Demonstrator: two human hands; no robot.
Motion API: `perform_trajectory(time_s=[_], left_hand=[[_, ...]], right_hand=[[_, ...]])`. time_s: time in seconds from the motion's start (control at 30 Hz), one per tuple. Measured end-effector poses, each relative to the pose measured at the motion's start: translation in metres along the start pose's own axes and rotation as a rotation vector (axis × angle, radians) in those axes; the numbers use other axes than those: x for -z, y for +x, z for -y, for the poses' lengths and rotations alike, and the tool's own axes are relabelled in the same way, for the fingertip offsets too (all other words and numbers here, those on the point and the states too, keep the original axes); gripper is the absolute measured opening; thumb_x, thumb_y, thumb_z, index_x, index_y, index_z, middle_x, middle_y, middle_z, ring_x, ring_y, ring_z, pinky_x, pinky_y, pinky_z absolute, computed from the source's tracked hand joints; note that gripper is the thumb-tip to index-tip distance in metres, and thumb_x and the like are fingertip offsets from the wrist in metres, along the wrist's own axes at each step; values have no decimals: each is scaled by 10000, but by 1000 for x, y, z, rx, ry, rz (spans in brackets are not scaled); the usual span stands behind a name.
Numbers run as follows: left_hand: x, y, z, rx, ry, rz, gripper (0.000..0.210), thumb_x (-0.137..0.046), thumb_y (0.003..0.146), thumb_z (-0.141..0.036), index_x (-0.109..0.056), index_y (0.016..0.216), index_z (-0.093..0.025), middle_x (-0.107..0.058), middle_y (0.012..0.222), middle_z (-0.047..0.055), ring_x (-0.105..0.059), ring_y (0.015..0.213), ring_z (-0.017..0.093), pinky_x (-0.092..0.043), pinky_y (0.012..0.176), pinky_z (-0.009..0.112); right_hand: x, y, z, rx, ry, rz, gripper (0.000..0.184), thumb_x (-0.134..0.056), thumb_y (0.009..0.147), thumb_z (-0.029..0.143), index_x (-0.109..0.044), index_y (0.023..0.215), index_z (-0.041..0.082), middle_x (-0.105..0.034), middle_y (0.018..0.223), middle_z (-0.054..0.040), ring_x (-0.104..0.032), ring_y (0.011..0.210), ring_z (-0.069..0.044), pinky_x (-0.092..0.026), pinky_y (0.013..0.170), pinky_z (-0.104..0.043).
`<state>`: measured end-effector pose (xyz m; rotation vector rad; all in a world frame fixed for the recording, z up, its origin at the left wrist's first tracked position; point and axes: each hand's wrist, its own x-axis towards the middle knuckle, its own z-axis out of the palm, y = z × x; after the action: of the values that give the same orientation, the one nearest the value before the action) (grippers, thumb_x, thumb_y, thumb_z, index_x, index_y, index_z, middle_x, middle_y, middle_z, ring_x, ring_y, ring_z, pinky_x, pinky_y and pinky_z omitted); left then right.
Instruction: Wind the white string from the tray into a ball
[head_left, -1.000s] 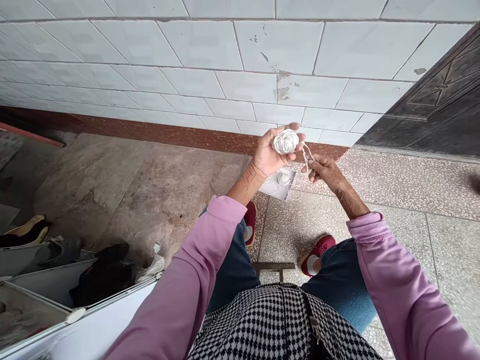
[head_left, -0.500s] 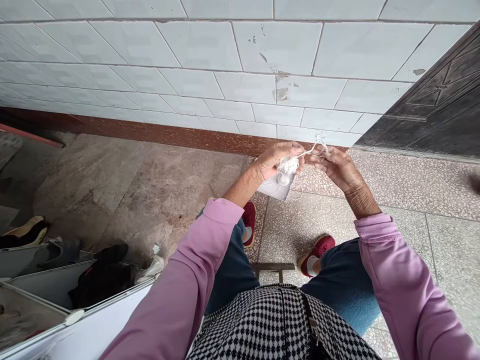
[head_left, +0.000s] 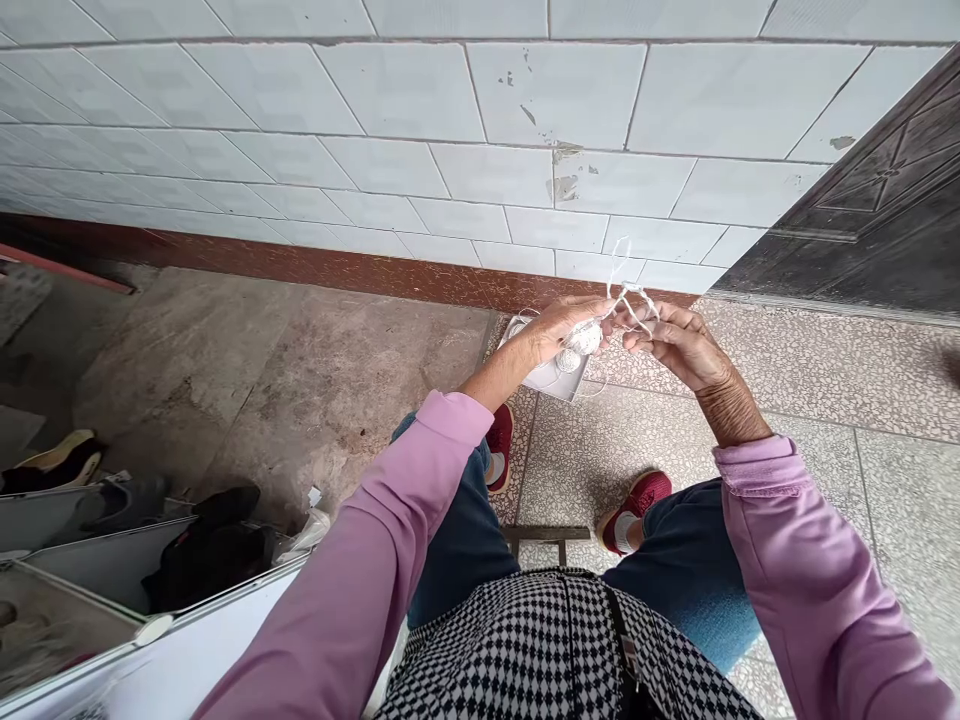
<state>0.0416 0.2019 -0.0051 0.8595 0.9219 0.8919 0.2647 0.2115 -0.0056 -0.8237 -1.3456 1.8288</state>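
My left hand [head_left: 564,325] is closed around a bundle of white yarn [head_left: 585,338], thumb and fingertips pinching strands at its upper end. Loops of white string [head_left: 624,285] rise between both hands and stand out against the wall. With fingers bent together, my right hand [head_left: 679,340] grips part of these loops; its fingertips almost meet those of the left. Below the hands a shallow white box [head_left: 559,385] rests on the floor, partly covered by my left hand. A small ball of white yarn [head_left: 568,360] shows over it, and a loose strand curves past its edge.
A tiled wall [head_left: 491,175] with a brown base runs across the front. At right is a dark door [head_left: 877,220]. A white rack [head_left: 217,610] holding shoes and dark items stands at lower left. Red shoes [head_left: 637,505] and a wooden stool bar [head_left: 551,533] are below.
The white string between my hands has spread into larger, taller loops. My left hand has shifted slightly right, and my right hand has turned a little and lowered.
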Motion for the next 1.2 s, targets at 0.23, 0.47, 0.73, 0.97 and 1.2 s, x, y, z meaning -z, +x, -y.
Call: perform_trajectory(time_s=[0.23, 0.47, 0.73, 0.97, 1.2], left_hand=[[22, 7, -10, -93, 250, -267, 252, -810, 936, -389, -775, 825, -166, -713, 705, 40, -588, 542, 111, -442, 532, 255], [94, 8, -52, -407, 120, -691, 523, -741, 908, -706, -794, 1078, -215, -692, 720, 40, -662, 669, 161, -506, 596, 277], [46, -7, -48, -290, 83, -389, 616, -654, 1005, -706, -735, 1338, -194, -766, 901, 89, -740, 774, 184, -587, 683, 294], [17, -4, -42, -209, 100, -307, 577, -625, 1038, -694, -744, 1272, -180, -771, 905, 76, -737, 741, 157, -557, 627, 258], [17, -1, -38, -223, 89, -304, 577, -640, 1027, -695, -741, 1288, -190, -763, 889, 71, -728, 717, 158, -557, 637, 271]], right_hand=[[-4, -5, 1, 41, -268, -108, 291, -867, 882, 492, -810, 1046, 259, -801, 1018, -54, -710, 737, -173, -647, 698, -353], [58, -16, -10, 198, -682, -443, 457, -886, 821, 555, -611, 629, 244, -429, 531, 41, -344, 496, -106, -283, 436, -264], [75, -15, -34, -168, -711, -121, 370, -954, 662, 539, -847, 790, 208, -821, 810, -93, -731, 658, -213, -537, 459, -281], [-4, 6, -12, -80, -340, 34, 458, -824, 916, 665, -870, 1131, 264, -833, 1247, -111, -792, 1100, -257, -678, 723, -316], [-27, 18, -30, -126, -295, 180, 416, -933, 811, 586, -856, 1051, 255, -784, 904, -22, -695, 773, -149, -555, 573, -237]])
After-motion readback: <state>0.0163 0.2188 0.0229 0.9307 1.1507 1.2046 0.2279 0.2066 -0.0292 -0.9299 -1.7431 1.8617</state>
